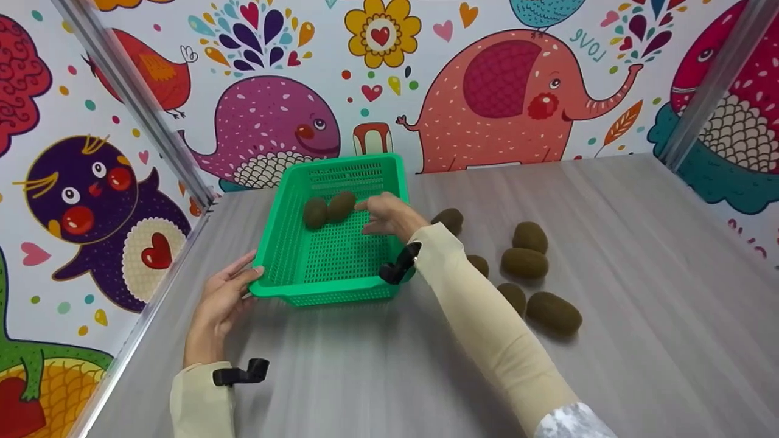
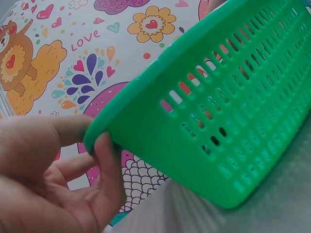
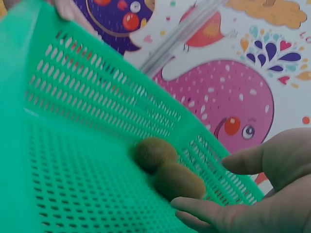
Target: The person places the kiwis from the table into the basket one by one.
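A green plastic basket (image 1: 268, 243) with slotted walls stands at the back of the table. Two brown kiwifruit (image 1: 315, 213) lie side by side inside it, towards its far left. My left hand (image 1: 220, 304) pinches the near left corner of the rim; the left wrist view shows the thumb and fingers on either side of the green basket's rim (image 2: 99, 127). Over the basket's right part, my right hand (image 1: 392, 216) is held with nothing in it. In the right wrist view its thumb and fingers are apart, the fingertips close to the nearer kiwifruit (image 3: 179, 181); contact is unclear.
Several more kiwifruit (image 1: 524, 263) lie loose on the grey table (image 1: 633, 292) to the right of the basket, some partly hidden by my right forearm. Cartoon-printed wall panels (image 1: 389, 91) rise behind the table and along its left side, with metal posts (image 1: 146, 109) at the corners.
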Action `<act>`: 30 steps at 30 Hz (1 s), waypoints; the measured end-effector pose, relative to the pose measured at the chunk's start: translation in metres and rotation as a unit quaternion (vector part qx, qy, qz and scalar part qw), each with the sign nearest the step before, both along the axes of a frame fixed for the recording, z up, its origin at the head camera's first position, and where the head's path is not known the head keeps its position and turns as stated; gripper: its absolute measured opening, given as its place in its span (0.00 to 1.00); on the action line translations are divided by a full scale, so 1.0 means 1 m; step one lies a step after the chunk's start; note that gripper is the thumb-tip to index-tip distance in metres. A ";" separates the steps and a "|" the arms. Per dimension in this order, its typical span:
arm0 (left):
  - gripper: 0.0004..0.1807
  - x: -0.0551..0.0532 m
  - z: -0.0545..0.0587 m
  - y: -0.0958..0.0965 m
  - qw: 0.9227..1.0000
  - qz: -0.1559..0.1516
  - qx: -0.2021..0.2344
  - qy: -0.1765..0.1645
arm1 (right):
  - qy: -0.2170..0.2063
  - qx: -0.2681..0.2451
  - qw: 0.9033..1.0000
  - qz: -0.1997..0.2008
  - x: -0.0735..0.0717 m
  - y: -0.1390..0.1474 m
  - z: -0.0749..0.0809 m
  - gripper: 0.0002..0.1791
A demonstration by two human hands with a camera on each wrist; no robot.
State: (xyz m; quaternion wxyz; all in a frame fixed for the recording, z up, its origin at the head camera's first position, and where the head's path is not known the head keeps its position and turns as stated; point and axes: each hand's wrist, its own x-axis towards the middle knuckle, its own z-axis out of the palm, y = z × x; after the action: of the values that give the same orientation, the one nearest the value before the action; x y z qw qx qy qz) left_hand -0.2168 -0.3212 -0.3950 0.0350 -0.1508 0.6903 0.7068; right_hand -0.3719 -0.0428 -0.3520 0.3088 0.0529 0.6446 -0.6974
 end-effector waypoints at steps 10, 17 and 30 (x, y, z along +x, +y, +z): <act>0.36 -0.001 0.001 -0.001 1.000 -0.006 0.002 -0.006 | 0.038 -0.041 0.998 0.035 0.012 0.020 0.018 0.40; 0.37 -0.001 0.000 -0.001 1.000 -0.004 0.008 -0.004 | 0.098 -0.020 0.993 0.053 0.021 0.038 0.025 0.31; 0.36 -0.001 -0.001 -0.001 1.000 -0.008 -0.009 0.007 | 0.171 0.003 0.984 0.046 0.041 0.078 0.038 0.27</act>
State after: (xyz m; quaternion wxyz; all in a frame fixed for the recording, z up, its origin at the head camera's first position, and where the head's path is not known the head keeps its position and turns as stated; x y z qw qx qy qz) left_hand -0.2175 -0.3223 -0.3964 0.0347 -0.1404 0.6978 0.7016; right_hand -0.3306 0.0349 -0.3140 0.2256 -0.0960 0.6914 -0.6796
